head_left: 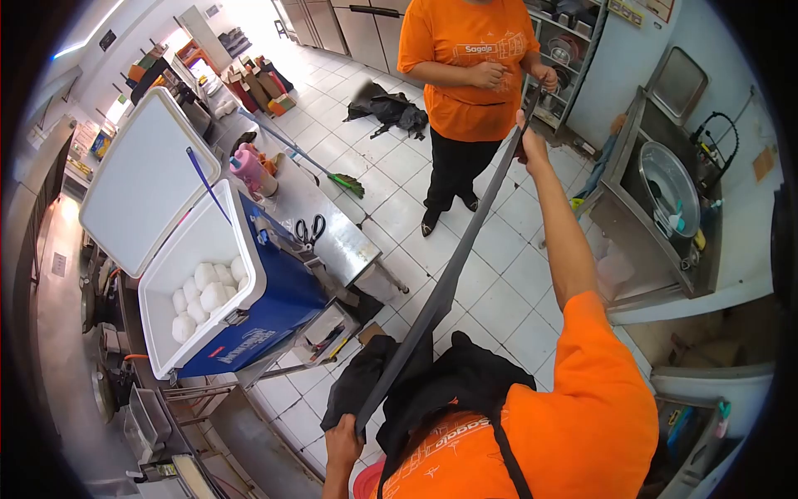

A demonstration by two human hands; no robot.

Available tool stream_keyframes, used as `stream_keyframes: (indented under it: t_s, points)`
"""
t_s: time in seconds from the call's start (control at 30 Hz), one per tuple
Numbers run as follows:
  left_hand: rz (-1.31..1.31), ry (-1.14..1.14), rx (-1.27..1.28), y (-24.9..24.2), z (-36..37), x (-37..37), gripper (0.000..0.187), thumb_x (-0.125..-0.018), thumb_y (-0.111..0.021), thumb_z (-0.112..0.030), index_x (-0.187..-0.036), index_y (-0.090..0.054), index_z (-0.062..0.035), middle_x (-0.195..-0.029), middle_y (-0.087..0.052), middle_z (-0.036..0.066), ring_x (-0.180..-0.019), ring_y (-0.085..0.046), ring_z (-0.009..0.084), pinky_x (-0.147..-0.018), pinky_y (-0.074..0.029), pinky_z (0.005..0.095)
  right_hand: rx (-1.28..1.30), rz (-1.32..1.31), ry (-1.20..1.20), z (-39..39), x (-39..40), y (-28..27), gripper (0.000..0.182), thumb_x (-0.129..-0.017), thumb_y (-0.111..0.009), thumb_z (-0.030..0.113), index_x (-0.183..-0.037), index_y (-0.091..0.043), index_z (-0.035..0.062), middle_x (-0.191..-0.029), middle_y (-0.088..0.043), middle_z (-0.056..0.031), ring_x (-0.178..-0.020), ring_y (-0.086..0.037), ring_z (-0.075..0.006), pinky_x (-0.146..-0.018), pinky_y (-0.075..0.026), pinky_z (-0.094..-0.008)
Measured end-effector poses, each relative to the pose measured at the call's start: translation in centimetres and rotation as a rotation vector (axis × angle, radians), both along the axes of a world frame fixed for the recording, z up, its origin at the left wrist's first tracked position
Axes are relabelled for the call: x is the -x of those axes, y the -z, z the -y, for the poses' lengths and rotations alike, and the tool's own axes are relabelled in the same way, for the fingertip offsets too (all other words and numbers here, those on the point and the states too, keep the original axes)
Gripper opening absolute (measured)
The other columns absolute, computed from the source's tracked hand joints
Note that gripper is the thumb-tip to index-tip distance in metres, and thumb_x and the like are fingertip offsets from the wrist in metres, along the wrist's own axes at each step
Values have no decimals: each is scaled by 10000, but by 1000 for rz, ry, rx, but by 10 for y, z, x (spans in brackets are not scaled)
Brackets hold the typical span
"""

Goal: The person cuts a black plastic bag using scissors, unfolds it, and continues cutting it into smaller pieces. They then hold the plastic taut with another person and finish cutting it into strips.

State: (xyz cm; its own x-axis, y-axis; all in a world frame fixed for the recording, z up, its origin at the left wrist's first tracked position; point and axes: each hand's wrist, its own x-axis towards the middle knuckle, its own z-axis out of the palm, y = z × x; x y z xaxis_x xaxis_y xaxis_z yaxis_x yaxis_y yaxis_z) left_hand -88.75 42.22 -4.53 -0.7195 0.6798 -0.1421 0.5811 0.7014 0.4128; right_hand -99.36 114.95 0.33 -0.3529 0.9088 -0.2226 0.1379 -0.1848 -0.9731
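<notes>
A long dark grey band of thin, fabric-like material (449, 283) runs taut and slanting across the view in front of my body. Its upper end is gripped in my right hand (532, 150), with that arm stretched far forward. Down by my waist, my left hand (343, 442) is closed around the lower end. A loose dark bundle (357, 378) hangs beside my left hand, next to my black apron (465, 370). Close beyond my right hand is a hand (545, 76) of a person in an orange shirt (470, 50).
On the left a blue cooler (266, 333) stands open, holding several white rounded bundles (212, 295). Scissors (309, 230) and a pink bottle (252, 170) rest on the metal table (345, 237). Black cloth (386, 110) and a green broom (345, 183) are on the floor. A sink (632, 191) stands right.
</notes>
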Motion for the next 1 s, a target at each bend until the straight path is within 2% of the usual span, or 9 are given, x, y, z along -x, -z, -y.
stream_keyframes:
  t_s: [0.03,0.07,0.23,0.3,0.4,0.57,0.63,0.73,1.0]
  points:
    - [0,-23,34,1,1,-2,193,-718,-587,-39,-884,-491,-23,-804,-581,181,-674,-606,428,-580,-487,485,-17,19,19,-10,4,-1,752,-651,-660,827,-648,-550,83,-591,-534,-33,-463,-538,-153,-400,-394,-282]
    - [-1,-24,41,1,2,-3,193,-718,-587,-39,-884,-491,-23,-804,-581,181,-674,-606,428,-580,-487,485,-5,27,51,-18,8,-1,663,-691,-661,790,-622,-533,143,-535,-502,-4,-436,-506,-142,-427,-314,-279]
    - [-14,-69,75,-6,-4,-7,198,-727,-574,-42,-906,-491,-21,-795,-581,190,-678,-601,437,-581,-476,505,-19,30,66,-50,12,-6,669,-679,-671,787,-616,-534,136,-533,-504,-1,-442,-512,-142,-433,-334,-284]
    - [-7,-77,80,-10,-8,-7,207,-726,-571,-40,-916,-492,-20,-798,-583,196,-685,-600,442,-588,-478,505,-50,73,56,-63,12,-6,757,-671,-667,803,-650,-545,57,-570,-506,-17,-467,-536,-163,-405,-367,-302]
    - [-4,-99,106,-9,-10,-7,222,-725,-565,-36,-935,-496,-18,-809,-588,207,-703,-600,448,-601,-479,510,-58,70,73,-77,12,-5,753,-670,-677,795,-658,-550,53,-571,-504,-18,-467,-531,-166,-404,-349,-306]
    - [-15,-124,134,-10,-14,-6,240,-723,-558,-33,-955,-497,-16,-828,-593,216,-724,-600,454,-621,-480,522,-20,50,65,-108,15,0,729,-672,-688,781,-678,-558,64,-572,-492,-11,-462,-519,-159,-404,-343,-301]
    - [-118,-106,116,-7,-14,-7,191,-709,-604,-42,-849,-475,-37,-774,-544,165,-634,-592,406,-554,-469,479,-9,39,65,-114,16,-1,722,-671,-692,778,-683,-559,68,-572,-486,-7,-457,-514,-155,-404,-344,-300]
    - [-141,-107,133,-3,-13,-7,193,-709,-602,-49,-858,-481,-34,-775,-545,167,-637,-590,411,-556,-467,483,-36,61,53,-125,19,-4,676,-669,-670,800,-642,-524,141,-540,-488,8,-444,-515,-142,-409,-312,-279]
    - [-68,-130,138,-6,-22,-6,215,-717,-580,-48,-912,-492,-20,-808,-566,196,-688,-594,438,-598,-477,503,-35,96,111,-140,28,2,772,-648,-696,794,-712,-583,33,-640,-548,-24,-460,-563,-161,-407,-392,-307]
